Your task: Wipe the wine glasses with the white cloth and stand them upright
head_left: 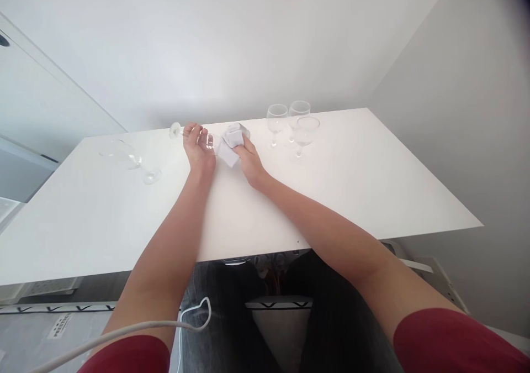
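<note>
My left hand (199, 147) is closed round a clear stemmed glass (175, 130), tipped on its side with its foot pointing left. A folded pale cloth (232, 143) is gripped in my right hand (250, 160), right at the mouth of that glass. The cloth hides the rim, so I cannot tell how far inside it reaches. Off to the left, another stemmed glass (152, 176) lies on its side on the white table (256, 213). Three more stemmed glasses (305, 132) stand upright in a cluster to the right of my hands.
The table backs onto a white wall (232, 41), and a grey wall (464, 113) rises on the right. A white cable (157, 324) loops over my left arm near my lap. Below the table's front edge sits wire shelving (58, 308) at the left.
</note>
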`<action>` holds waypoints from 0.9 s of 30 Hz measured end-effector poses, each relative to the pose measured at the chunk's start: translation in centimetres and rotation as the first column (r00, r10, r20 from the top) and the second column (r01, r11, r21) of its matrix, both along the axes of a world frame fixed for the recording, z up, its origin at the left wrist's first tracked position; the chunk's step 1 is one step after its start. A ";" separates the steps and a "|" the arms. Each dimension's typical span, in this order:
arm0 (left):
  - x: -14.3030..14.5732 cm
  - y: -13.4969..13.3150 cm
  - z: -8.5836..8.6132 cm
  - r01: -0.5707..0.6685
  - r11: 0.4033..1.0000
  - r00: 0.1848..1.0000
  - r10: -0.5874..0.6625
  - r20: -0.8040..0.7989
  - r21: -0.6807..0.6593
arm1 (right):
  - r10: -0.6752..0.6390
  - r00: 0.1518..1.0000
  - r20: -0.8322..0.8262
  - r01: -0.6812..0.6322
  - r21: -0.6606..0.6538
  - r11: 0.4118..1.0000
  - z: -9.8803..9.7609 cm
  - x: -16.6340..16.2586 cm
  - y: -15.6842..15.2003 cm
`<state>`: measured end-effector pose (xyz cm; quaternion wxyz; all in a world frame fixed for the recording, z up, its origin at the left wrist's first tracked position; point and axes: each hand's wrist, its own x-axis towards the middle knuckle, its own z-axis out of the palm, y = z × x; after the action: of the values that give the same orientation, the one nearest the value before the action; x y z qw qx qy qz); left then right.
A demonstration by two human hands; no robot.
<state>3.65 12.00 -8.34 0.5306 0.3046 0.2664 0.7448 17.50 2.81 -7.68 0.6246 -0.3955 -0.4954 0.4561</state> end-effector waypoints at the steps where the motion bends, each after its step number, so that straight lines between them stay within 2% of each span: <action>1: 0.0 0.0 0.0 0.005 1.000 1.000 -0.005 0.006 0.010 | 0.017 1.000 -0.007 -0.017 0.009 1.000 0.1 0.0 -0.1; 6: -0.2 0.0 0.0 -0.014 0.998 0.997 0.010 0.070 0.057 | -0.071 0.997 0.036 0.071 0.019 0.997 0.4 0.1 -0.6; 8: 0.0 -0.1 0.0 0.004 0.998 0.999 -0.007 0.044 0.064 | -0.002 1.000 -0.023 0.002 -0.036 0.999 0.2 -0.1 -0.5; 11: 0.4 -0.4 0.1 0.067 0.995 0.997 -0.064 -0.037 0.070 | 0.116 0.965 -0.236 -0.146 -0.115 0.983 -0.1 -0.5 -0.1; 14: 0.5 -0.6 0.2 0.093 0.992 0.994 -0.087 -0.065 0.091 | 0.105 0.937 -0.334 -0.166 -0.157 0.974 -0.5 -0.7 0.4; 17: 0.4 -0.7 0.3 0.068 0.992 0.997 -0.063 -0.045 0.107 | 0.085 0.917 -0.391 -0.179 -0.211 0.961 -0.6 -0.8 0.5; 19: 0.5 -0.8 0.4 0.052 0.992 0.998 -0.046 -0.053 0.118 | 0.163 0.880 -0.447 -0.263 -0.170 0.950 -0.3 -0.8 0.2; 21: 0.8 -1.1 0.7 0.055 0.989 0.995 -0.043 -0.092 0.135 | 0.286 0.830 -0.478 -0.361 -0.070 0.930 0.1 -0.8 -0.3; 23: 1.2 -1.5 1.0 0.091 0.983 0.988 -0.070 -0.138 0.157 | 0.346 0.816 -0.463 -0.395 -0.010 0.918 0.5 -0.8 -0.7; 27: 1.9 -2.1 1.4 0.226 0.954 0.968 -0.197 -0.158 0.195 | 0.218 0.843 -0.492 -0.293 -0.079 0.953 0.7 -0.6 -1.0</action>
<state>5.58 9.89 -6.99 0.5524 0.4365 0.1872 0.6851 16.90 1.79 -6.94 0.6289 -0.2473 -0.3382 0.6549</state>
